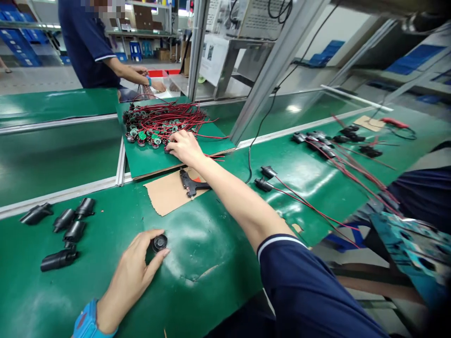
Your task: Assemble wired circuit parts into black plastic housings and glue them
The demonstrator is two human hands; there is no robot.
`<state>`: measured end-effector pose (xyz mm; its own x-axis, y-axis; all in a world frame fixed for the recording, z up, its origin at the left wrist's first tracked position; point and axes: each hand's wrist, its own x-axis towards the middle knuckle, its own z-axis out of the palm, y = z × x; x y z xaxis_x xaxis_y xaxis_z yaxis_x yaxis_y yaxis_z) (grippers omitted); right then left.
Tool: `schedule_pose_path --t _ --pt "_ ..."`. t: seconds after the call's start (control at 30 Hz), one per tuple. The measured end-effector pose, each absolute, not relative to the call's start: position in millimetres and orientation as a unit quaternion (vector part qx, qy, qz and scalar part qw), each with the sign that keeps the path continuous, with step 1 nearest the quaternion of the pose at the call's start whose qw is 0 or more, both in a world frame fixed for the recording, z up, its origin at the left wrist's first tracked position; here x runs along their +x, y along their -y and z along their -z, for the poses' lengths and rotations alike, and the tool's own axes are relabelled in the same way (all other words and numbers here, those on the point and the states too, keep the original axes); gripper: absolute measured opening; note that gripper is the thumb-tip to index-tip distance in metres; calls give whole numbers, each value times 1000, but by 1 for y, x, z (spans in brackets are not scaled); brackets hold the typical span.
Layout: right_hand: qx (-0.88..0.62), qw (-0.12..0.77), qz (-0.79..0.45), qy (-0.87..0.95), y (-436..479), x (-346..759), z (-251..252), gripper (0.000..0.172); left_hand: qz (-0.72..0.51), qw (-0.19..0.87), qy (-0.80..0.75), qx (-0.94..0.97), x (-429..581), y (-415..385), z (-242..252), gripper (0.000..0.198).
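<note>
Between the thumb and fingers of my left hand [132, 270] is a black plastic housing [160, 242], its round end facing up, just above or on the green mat [197, 305]. My right hand [185, 148] reaches forward to the near edge of a pile of small round parts with green faces and red wires [165, 119]. Its fingers are bent and pressed together at the parts; what they pinch is hidden. Below that forearm, a black tool with a handle [192, 184] lies on a piece of brown cardboard [164, 195], partly covered.
Several loose black housings [65, 234] lie at the left. Black housings with red wires [266, 178] are on the right, with more behind. A metal upright [268, 70] and a hanging black cable [251, 155] stand beyond my arm. A co-worker [88, 51] works across the bench.
</note>
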<state>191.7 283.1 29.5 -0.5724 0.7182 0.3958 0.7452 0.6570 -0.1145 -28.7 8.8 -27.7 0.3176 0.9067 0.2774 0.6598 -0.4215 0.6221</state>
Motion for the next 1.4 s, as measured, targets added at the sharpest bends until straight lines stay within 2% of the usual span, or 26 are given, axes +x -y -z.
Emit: schedule_pose_path --t 0.07,0.2,0.37,0.5,0.6,0.67,0.73,0.87,1.03,1.17,1.3,1.4 --pt "-388 224 19 894 -279 184 -31 8 -298 226 -521 767 -29 -7 30 34" --pt "-324 269 -15 907 -253 166 -44 13 -306 280 -568 711 -36 -6 33 37" --pt "-349 416 6 840 -183 182 -99 33 -323 261 -563 715 -37 -8 19 34" --pt "-400 378 152 821 -104 227 -152 37 -320 303 -570 694 -25 -1 4 30" --pt "-375 344 205 836 -56 252 -155 30 -323 342 -563 680 -17 11 -4 27" --pt "-340 315 148 873 -40 259 -137 29 -322 355 -550 684 -14 18 -7 25" --pt "-305 293 38 905 -37 258 -109 27 -321 370 -523 697 -12 22 -10 23" --pt "-250 314 -120 908 -46 245 -61 19 -331 396 -475 713 -10 20 -14 23" --pt "-193 317 -160 915 -48 237 -46 18 -318 435 -450 713 -6 14 -15 28" --pt "-158 266 -162 937 -50 239 -48 21 -285 503 -396 713 -9 10 -15 32" --pt "-122 202 -236 943 -52 241 -48 25 -216 640 -360 644 -15 9 -13 40" --pt "-105 194 -310 925 -55 240 -48 29 -183 663 -346 638 -16 8 -11 39"
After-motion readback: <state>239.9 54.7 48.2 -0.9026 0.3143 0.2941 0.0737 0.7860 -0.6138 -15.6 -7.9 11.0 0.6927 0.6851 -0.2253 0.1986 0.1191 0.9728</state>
